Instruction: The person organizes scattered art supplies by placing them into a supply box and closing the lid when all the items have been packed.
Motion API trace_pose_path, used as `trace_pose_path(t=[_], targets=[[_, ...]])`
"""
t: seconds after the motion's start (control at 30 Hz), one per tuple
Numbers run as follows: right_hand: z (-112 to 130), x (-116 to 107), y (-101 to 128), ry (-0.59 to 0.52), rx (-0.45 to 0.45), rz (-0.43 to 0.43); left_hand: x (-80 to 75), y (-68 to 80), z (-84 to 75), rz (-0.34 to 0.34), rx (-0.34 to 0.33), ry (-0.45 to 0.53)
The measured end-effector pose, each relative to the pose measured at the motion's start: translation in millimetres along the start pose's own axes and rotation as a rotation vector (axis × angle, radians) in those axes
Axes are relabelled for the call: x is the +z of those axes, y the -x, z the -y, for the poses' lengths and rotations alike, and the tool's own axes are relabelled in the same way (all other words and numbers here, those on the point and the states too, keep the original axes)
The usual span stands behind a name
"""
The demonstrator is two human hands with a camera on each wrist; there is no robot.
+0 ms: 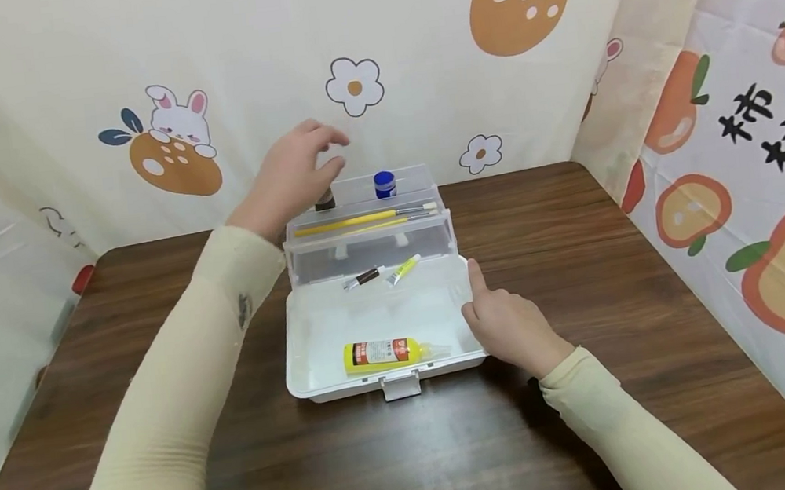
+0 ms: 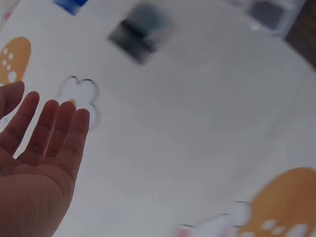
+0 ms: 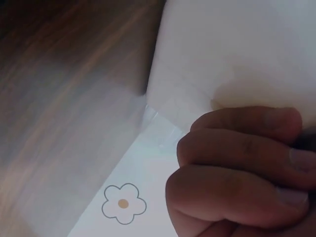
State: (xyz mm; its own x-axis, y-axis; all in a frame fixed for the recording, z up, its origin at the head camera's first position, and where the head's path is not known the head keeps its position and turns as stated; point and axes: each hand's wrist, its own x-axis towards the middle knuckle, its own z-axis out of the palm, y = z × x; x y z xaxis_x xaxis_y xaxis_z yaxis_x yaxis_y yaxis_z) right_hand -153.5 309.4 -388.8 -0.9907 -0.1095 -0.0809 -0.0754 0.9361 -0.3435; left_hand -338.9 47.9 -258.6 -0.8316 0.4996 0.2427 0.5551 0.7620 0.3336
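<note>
Above dark jar (image 1: 325, 201): left hand (image 1: 292, 174) spread, empty | right hand (image 1: 510, 327) curled against box (image 1: 465, 301)

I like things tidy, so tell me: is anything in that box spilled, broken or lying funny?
Nothing looks spilled or broken. The yellow glue bottle lies on its side in the white box, and two small tubes lie loose at a slant near the clear tray. That looks like ordinary storage.

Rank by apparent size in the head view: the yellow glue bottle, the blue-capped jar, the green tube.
1. Yellow glue bottle, clearly largest.
2. Green tube and blue-capped jar look similar; the jar stands farther away, so no ranking.
</note>
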Motion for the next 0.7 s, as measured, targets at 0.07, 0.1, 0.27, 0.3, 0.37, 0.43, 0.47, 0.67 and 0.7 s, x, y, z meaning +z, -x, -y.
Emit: trace_pose_path(t=[0.07,0.1,0.27,0.3,0.37,0.43,0.47,0.67,0.7], targets=[[0.9,-0.6,-0.6,0.007,-0.002,0.016,2.6,18.9,19.4,-0.049,-0.047,0.056],[1.3,-0.8,-0.8,0.009,-0.003,0.027,5.0,28.5,29.2,-0.059,-0.075,0.080],[1.8,-3.6,-1.7,-0.022,0.029,0.086,22.4,68.7,70.2,-0.070,-0.208,0.155],[2.2,-4.7,-1.8,-0.031,0.040,0.095,26.2,74.6,75.9,-0.066,-0.231,0.167],[2.6,-7.3,-2.5,-0.050,0.054,0.106,34.3,84.6,86.1,-0.074,-0.250,0.192],[2.8,-10.0,-3.0,-0.064,0.060,0.114,42.3,93.2,93.8,-0.074,-0.266,0.214],[2.6,-11.2,-3.3,-0.067,0.060,0.119,46.3,97.1,97.0,-0.073,-0.272,0.221],[0.8,-23.8,-6.3,-0.093,0.043,0.079,65.3,110.5,107.9,-0.024,-0.335,0.280],[0.4,-26.6,-7.9,-0.104,0.042,0.063,67.5,111.4,108.7,-0.012,-0.345,0.292]])
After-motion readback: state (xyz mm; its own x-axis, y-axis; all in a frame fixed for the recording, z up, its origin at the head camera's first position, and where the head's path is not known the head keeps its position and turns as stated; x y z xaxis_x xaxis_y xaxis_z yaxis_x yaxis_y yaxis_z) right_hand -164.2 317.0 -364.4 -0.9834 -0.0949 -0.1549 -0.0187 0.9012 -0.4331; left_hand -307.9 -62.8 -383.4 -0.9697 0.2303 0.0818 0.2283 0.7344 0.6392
